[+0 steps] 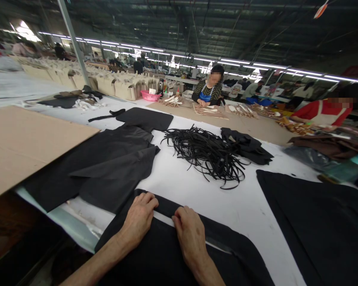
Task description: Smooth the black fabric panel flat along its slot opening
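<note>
A large black fabric piece (pixel 161 254) lies at the table's near edge, with a black band (pixel 223 228) along its far side. A narrow white line (pixel 164 219) shows between band and panel; whether it is a strip or bare table I cannot tell. My left hand (pixel 141 212) is closed at the band's left part, fingertips curled on the fabric. A short way to the right, my right hand (pixel 191 230) has its fingers bent and pressed together on the same fabric. Both fingertips are partly hidden. Beyond them sits a tangled heap of thin black strips (pixel 207 151).
Black fabric sheets (pixel 116 171) lie left, beside a brown board (pixel 32 139). Another black piece (pixel 322 222) lies right; folded black cloth (pixel 247 145) is behind the strips. Across the white table (pixel 241 214), a co-worker (pixel 210 89) handles small pieces; another person in red (pixel 328 113) works at right.
</note>
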Demonstrator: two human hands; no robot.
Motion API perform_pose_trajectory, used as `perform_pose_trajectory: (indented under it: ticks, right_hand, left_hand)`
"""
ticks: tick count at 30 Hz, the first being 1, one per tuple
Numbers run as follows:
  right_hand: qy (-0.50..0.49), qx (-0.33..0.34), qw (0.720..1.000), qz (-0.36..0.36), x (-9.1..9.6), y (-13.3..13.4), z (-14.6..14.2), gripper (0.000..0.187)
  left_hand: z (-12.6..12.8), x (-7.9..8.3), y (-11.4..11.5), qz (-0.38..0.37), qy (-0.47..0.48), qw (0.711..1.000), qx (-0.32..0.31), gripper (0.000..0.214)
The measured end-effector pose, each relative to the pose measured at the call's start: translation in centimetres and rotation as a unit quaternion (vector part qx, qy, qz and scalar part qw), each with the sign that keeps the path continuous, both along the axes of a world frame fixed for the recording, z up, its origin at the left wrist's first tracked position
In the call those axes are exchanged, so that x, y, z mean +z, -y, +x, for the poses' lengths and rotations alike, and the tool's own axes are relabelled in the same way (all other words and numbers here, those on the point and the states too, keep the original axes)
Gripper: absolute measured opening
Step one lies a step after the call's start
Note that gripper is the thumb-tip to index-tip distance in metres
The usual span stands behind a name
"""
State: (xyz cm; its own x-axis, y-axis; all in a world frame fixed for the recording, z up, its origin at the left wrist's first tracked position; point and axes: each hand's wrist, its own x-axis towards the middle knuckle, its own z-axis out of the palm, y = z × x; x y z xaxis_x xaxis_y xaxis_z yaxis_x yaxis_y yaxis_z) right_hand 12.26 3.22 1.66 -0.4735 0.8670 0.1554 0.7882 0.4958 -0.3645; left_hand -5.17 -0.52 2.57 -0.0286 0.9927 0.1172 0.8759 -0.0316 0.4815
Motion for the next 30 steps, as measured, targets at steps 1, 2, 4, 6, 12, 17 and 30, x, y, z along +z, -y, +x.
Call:
perform_pose_trajectory:
  ticks: [1, 2, 4, 6, 12, 17, 30]
  right_hand:
    - [0.000, -0.001, 1.000, -0.001, 0.0, 0.0, 0.0, 0.016]
    - [-0.002, 0.000, 1.000, -0.001, 0.0, 0.0, 0.0, 0.016]
    - [-0.008, 0.001, 1.000, 0.005, -0.1, 0.0, 0.0, 0.017]
    - [-0.016, 0.005, 1.000, 0.012, -0.2, 0.0, 0.0, 0.017]
    - [-0.021, 0.005, 1.000, 0.009, -0.2, 0.0, 0.1, 0.017]
    - [-0.021, 0.002, 1.000, 0.001, -0.2, 0.0, 0.0, 0.017]
    - [-0.019, 0.002, 1.000, 0.015, -0.7, 0.0, 0.1, 0.016]
  left_hand:
    - [0.0, 0.0, 0.0, 0.000, -0.003, 1.000, 0.000, 0.026]
    - [0.0, -0.1, 0.0, 0.001, -0.007, 1.000, 0.000, 0.026]
    - [0.0, -0.2, -0.1, 0.002, -0.013, 1.000, 0.001, 0.026]
    - [0.0, -0.3, -0.1, 0.004, -0.017, 1.000, 0.003, 0.026]
    - [-0.1, -0.4, -0.1, 0.002, -0.022, 1.000, 0.003, 0.026]
    - [0.0, -0.3, -0.1, 0.002, -0.018, 1.000, 0.007, 0.026]
    - [0.6, 0.8, -0.3, -0.009, -0.046, 0.999, 0.017, 0.005]
